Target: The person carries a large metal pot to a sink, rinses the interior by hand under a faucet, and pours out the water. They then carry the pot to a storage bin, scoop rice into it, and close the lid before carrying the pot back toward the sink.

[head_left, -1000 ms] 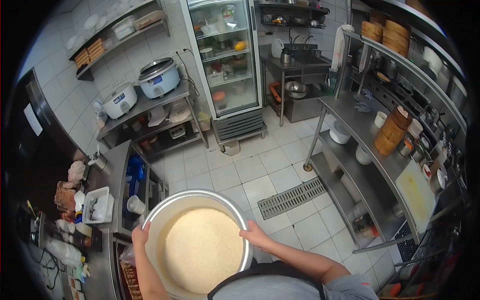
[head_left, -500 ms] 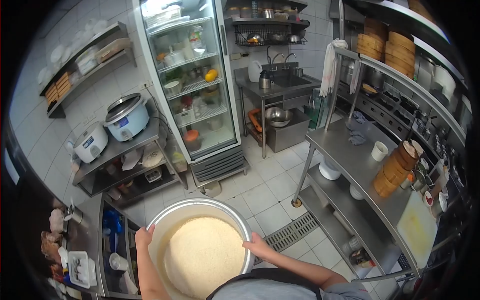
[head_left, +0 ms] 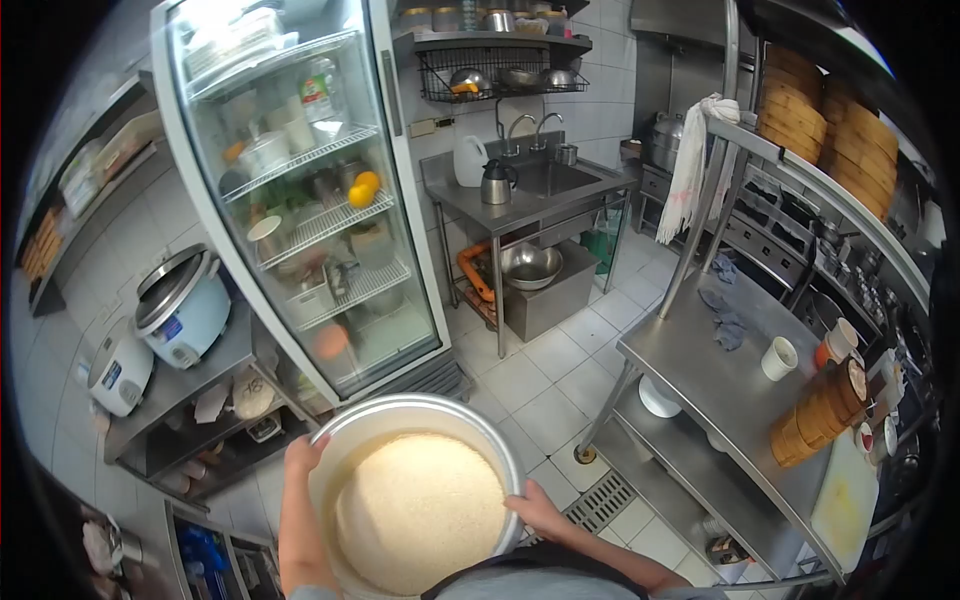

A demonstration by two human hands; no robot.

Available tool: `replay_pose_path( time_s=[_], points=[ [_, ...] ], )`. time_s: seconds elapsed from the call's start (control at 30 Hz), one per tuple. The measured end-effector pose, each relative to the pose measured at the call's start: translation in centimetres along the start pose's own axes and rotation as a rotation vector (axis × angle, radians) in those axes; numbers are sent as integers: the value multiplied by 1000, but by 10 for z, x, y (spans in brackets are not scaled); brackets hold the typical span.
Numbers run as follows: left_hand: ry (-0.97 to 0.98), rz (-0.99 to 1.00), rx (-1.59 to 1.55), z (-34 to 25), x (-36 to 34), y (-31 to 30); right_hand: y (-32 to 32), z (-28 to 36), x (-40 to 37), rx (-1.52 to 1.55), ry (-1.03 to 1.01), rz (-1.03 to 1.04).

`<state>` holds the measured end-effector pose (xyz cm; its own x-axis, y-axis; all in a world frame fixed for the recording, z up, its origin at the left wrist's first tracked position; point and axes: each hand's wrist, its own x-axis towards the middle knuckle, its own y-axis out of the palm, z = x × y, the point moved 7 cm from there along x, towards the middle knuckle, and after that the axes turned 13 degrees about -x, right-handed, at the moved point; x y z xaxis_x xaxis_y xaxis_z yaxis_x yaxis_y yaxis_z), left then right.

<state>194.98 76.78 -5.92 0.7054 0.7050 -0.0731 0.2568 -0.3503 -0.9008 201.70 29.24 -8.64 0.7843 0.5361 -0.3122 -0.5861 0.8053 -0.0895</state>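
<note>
Between my two hands is a large, wide metal pot (head_left: 328, 475) with a thick rolled rim, held in front of my body above the floor. Inside lies a mound of pale, fine grains that look like rice (head_left: 425, 510), with cloudy liquid around its edge. My left hand (head_left: 304, 456) grips the rim on the left, thumb over the top. On the opposite side my right hand (head_left: 537, 508) clasps the rim, thumb on top. The fingers beneath the rim are mostly hidden on both sides.
Ahead stands a glass-door fridge (head_left: 310, 200). Rice cookers (head_left: 185, 310) sit on a left-hand shelf unit. A sink table (head_left: 520, 195) is at the back. On the right, a steel worktable (head_left: 690, 330) carries bamboo steamers (head_left: 815, 420). A drain grate (head_left: 600, 500) crosses the tiled floor.
The view has moved forward and turned right: the fridge, sink and worktable look closer, and the left shelves have shifted toward the edge. Both hands keep their hold on the pot.
</note>
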Motion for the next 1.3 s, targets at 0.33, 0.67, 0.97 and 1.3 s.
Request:
replay_pose_path(
  time_s=[0.33,0.67,0.97,1.3],
  points=[
    [308,270,-129,-336,203,55,-145,7,116,401,96,-458],
    [351,161,-343,-509,332,85,-366,135,279,250,-51,-728],
    [520,316,-358,-693,490,166,-492,174,384,410,15,-875],
    [659,407,-363,-893,576,244,-610,185,466,555,-30,-1000]
  ],
)
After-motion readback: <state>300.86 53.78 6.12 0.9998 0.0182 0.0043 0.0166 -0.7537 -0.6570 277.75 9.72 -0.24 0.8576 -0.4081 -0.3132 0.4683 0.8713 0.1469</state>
